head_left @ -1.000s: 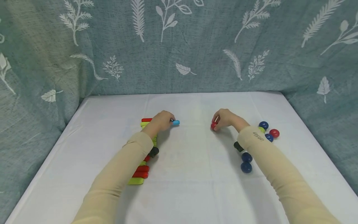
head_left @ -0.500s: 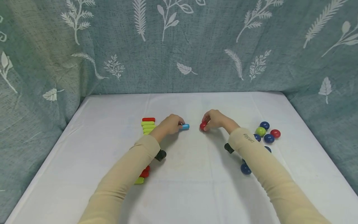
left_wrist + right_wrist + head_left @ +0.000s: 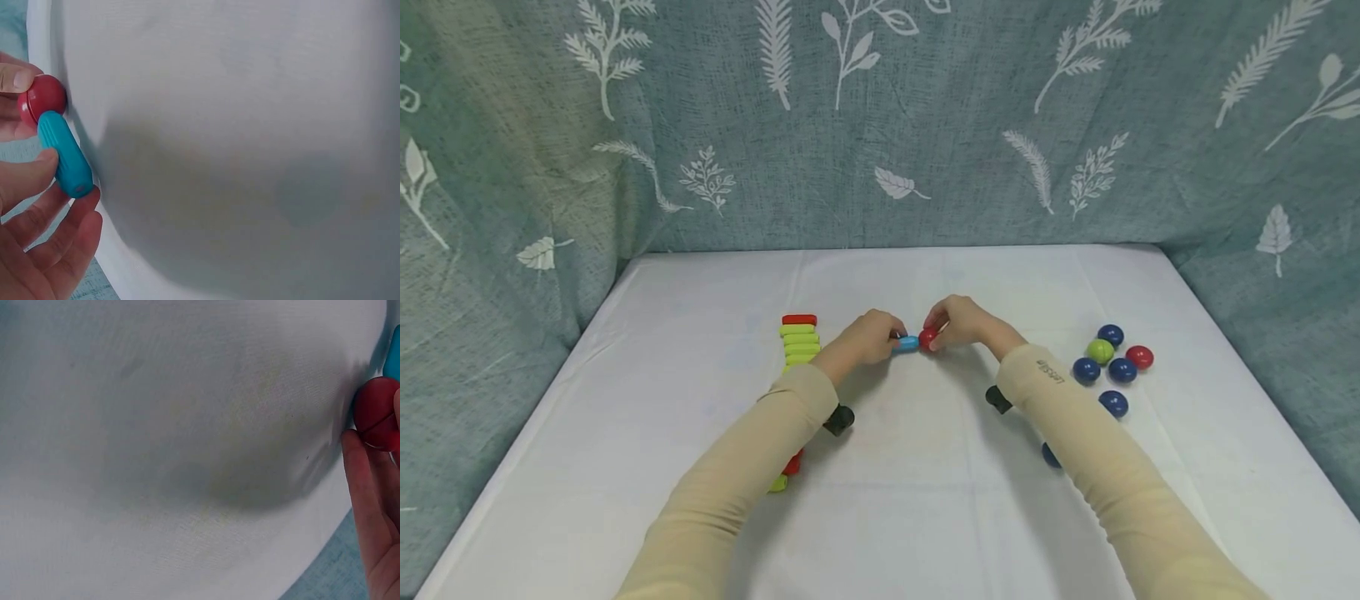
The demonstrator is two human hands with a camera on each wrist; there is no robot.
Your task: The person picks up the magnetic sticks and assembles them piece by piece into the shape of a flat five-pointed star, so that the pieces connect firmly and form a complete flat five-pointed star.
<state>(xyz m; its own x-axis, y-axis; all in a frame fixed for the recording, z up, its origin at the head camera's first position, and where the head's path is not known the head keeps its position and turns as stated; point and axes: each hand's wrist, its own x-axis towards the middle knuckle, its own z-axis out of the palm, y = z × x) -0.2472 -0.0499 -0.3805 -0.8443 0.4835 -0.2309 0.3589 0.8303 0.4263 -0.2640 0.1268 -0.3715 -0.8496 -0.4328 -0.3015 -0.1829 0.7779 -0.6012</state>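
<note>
Over the middle of the table, my left hand point(image 3: 868, 336) pinches a light-blue ribbed rod point(image 3: 65, 153) between thumb and fingers. My right hand point(image 3: 958, 322) holds a glossy red ball point(image 3: 927, 339) with a seam line around it. The rod's far end meets the ball in the head view, and in the left wrist view the two touch. Whether they are joined, I cannot tell. Only part of the ball and a corner of the rod show at the right edge of the right wrist view.
A column of red and yellow-green rods point(image 3: 800, 339) lies left, partly hidden by my left sleeve. Blue balls point(image 3: 1122, 370), a green ball point(image 3: 1101, 351) and another red ball point(image 3: 1139, 357) lie right. A patterned curtain point(image 3: 820, 167) hangs behind the white table point(image 3: 880, 533).
My left hand has moved right with the blue rod, and my right hand left with the red ball. The gap between rod and ball has closed.
</note>
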